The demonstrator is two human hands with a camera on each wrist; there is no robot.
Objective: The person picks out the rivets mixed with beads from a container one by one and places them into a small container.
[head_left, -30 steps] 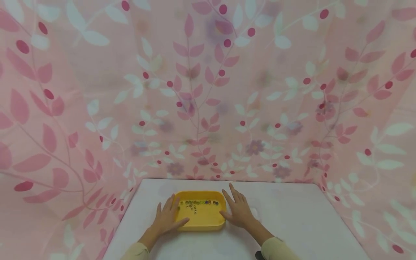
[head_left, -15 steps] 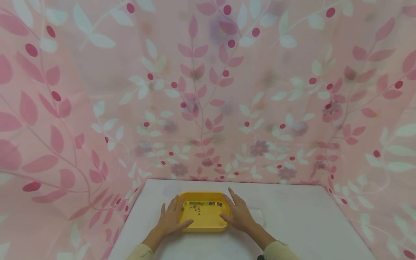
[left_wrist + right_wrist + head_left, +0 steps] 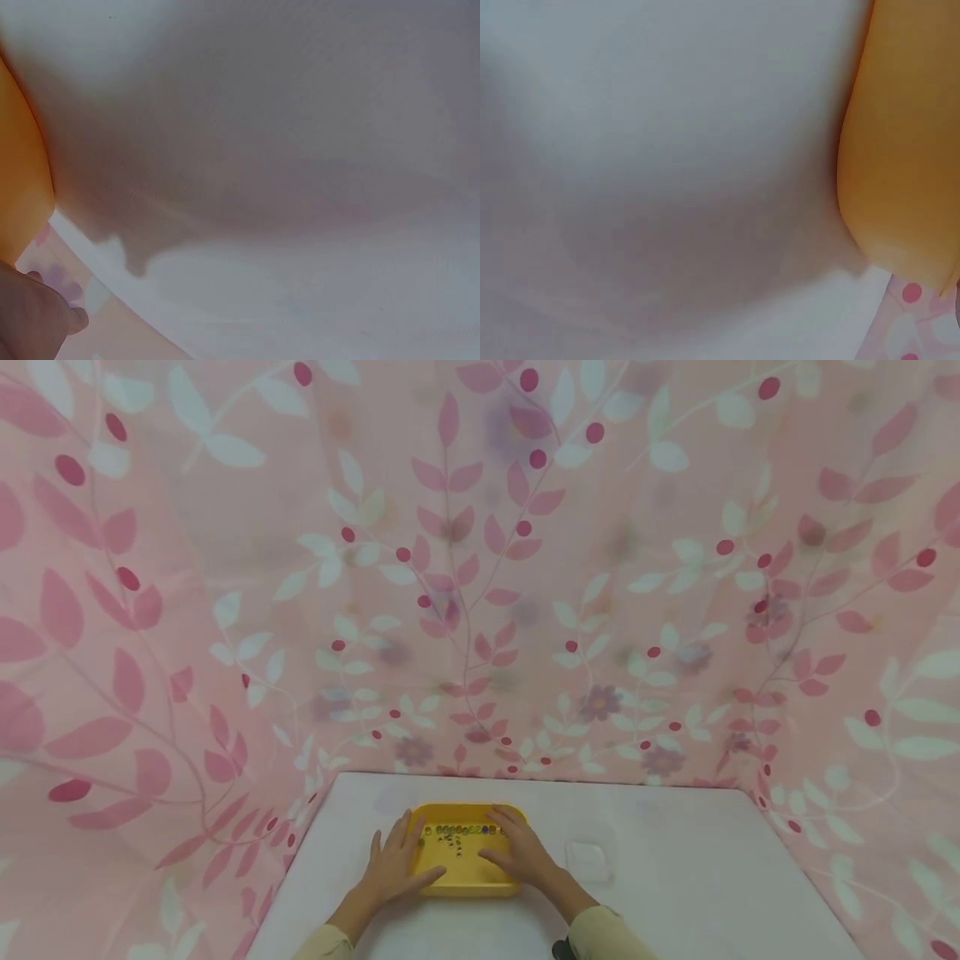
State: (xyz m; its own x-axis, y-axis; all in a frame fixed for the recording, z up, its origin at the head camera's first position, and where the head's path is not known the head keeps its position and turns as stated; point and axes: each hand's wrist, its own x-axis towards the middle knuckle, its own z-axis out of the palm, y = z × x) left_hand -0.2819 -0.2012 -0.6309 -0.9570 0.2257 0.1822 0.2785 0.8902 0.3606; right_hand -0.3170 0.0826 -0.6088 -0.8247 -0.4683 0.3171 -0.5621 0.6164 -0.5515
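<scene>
Head view: left hand (image 3: 390,868) flat, fingers spread, against yellow tray (image 3: 461,877); right hand (image 3: 517,856) relaxed over beads (image 3: 461,832). Wrist views: only tray wall, white counter (image 3: 300,150).

Bare white table (image 3: 675,893) right of yellow tray (image 3: 465,885); clear lid (image 3: 590,860) there; curtain (image 3: 480,568) closing three sides.

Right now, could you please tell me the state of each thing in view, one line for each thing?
Shallow yellow plastic tray: flat on the table, open on top, holding beads.
Small coloured beads: mostly in a row along the tray's far side, a few loose nearer.
Left hand: fingers straight, resting on the tray's left edge.
Right hand: reaching over the tray's right part; grip unclear.
Small clear container: on the white table, untouched.
</scene>
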